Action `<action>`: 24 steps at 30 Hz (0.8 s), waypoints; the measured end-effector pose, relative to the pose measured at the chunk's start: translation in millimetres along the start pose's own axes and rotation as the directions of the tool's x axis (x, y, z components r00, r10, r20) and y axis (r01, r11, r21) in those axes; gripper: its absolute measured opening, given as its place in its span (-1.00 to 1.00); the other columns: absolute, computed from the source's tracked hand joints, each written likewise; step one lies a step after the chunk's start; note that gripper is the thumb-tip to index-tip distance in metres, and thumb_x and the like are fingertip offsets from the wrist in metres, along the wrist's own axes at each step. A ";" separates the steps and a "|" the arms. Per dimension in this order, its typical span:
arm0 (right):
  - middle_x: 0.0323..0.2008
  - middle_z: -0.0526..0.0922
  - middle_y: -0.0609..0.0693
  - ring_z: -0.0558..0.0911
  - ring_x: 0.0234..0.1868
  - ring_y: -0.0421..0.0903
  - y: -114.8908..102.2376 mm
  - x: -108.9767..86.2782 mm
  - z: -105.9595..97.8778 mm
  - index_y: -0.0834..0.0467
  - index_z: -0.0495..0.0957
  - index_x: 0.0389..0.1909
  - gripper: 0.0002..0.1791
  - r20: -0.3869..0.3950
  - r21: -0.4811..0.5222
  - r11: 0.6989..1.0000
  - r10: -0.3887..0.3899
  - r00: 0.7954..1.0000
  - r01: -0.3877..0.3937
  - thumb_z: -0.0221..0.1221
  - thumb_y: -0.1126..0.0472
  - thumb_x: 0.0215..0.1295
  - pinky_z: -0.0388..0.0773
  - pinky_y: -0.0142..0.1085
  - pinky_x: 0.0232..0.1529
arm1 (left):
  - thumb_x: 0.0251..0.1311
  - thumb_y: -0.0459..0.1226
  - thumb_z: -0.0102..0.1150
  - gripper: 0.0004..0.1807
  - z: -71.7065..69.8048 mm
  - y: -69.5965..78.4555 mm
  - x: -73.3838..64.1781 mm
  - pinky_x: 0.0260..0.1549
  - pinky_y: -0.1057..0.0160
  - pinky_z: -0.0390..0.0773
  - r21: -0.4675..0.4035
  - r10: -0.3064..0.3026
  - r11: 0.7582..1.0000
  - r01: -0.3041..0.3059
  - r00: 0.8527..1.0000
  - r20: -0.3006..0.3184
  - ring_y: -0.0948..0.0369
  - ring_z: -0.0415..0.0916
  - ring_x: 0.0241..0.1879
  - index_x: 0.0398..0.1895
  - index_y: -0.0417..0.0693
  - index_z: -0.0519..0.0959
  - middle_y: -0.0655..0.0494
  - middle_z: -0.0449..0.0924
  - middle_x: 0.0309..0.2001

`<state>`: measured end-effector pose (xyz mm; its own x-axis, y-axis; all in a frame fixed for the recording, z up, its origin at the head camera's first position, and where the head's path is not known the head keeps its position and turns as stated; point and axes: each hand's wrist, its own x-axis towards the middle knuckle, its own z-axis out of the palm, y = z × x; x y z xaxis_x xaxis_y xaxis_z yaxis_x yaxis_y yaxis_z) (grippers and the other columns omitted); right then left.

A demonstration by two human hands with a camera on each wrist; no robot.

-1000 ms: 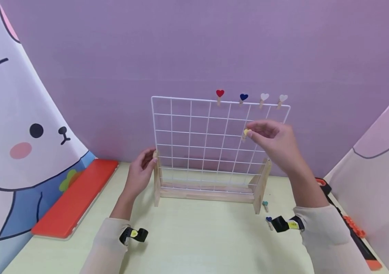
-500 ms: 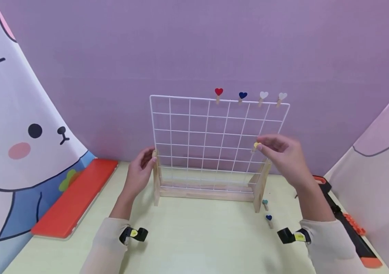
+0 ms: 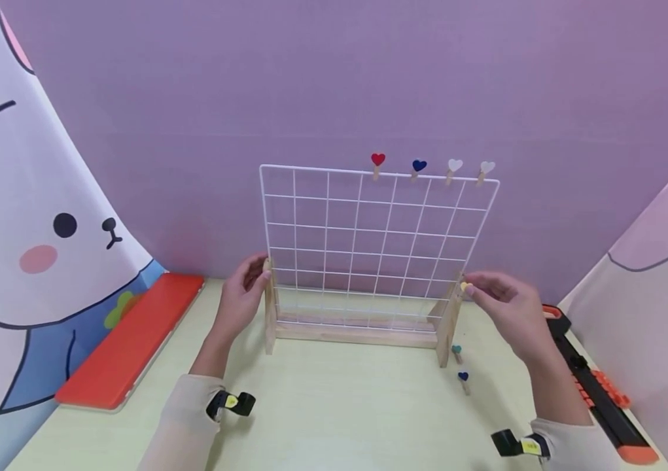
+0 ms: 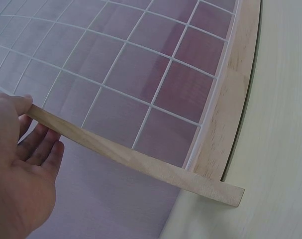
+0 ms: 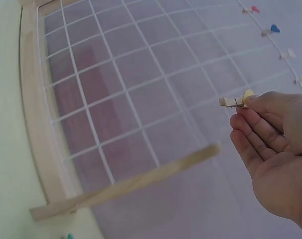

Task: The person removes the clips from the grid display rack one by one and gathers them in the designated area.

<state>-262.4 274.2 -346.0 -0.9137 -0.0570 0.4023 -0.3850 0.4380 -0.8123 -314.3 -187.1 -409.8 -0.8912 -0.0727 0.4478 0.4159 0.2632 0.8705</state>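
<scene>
Head view: right hand (image 3: 513,315) pinching a yellow-heart clip (image 3: 464,287) by the right post (image 3: 449,327)

Thumb and fingertips are gripping the clip at its heart end, and its bare wooden end is pointing away from the palm. It is sitting near the top of the right post; the right wrist view is showing a gap between the two, but whether it is touching the wire grid (image 3: 355,229) I cannot tell. The left hand (image 3: 239,301) is gripping the top of the left post (image 3: 270,320), apparently steadying the stand.

Because so little of the clip is being held, a rolling thumb could be sending it springing out of the fingers. With post and side wire lying so close, a knuckle could be knocking the frame, and that jolt might be loosening the red-heart clip (image 3: 377,159), blue-heart clip (image 3: 419,166) or two white-heart clips (image 3: 455,166) (image 3: 487,168) standing along the top wire. Were the left hand easing off during a push, the stand might be sliding or tipping. Below, a teal-heart clip (image 3: 457,352) and a navy-heart clip (image 3: 464,380) are lying on the table (image 3: 357,405) just beside the right post's foot, where a low-sweeping wrist could be scattering them
</scene>
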 end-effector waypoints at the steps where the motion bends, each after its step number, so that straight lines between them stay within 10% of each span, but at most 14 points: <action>1: -0.15 0.72 -0.38 0.67 -0.09 -0.47 4.6 -2.6 -1.7 0.32 0.63 0.12 -0.65 -0.005 -0.009 1.000 0.006 1.000 -0.006 0.29 0.21 0.43 0.60 -0.65 -0.04 | 0.51 -0.31 0.10 -0.54 0.0 0.2 0.0 0.16 0.66 0.48 -0.002 -0.004 1.000 0.004 1.000 0.002 -0.03 0.49 0.31 0.42 -0.19 0.41 -0.22 0.52 0.32; 24: -0.18 0.71 -0.37 0.64 -0.14 -0.53 66.9 -28.9 -14.4 0.24 0.64 0.14 -0.64 -0.041 -0.136 0.986 0.096 0.995 -0.101 0.26 0.12 0.47 0.60 -0.67 -0.14 | 0.53 -0.32 0.08 -0.54 1.7 2.6 -1.1 0.18 0.69 0.43 -0.002 -0.018 1.000 0.018 1.000 -0.001 -0.01 0.46 0.34 0.43 -0.20 0.40 -0.23 0.51 0.34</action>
<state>-259.9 318.1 -405.9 -0.9406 0.0220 0.3389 -0.2694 0.5593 -0.7840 -312.5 -184.8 -408.3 -0.8984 -0.0782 0.4323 0.4002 0.2602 0.8787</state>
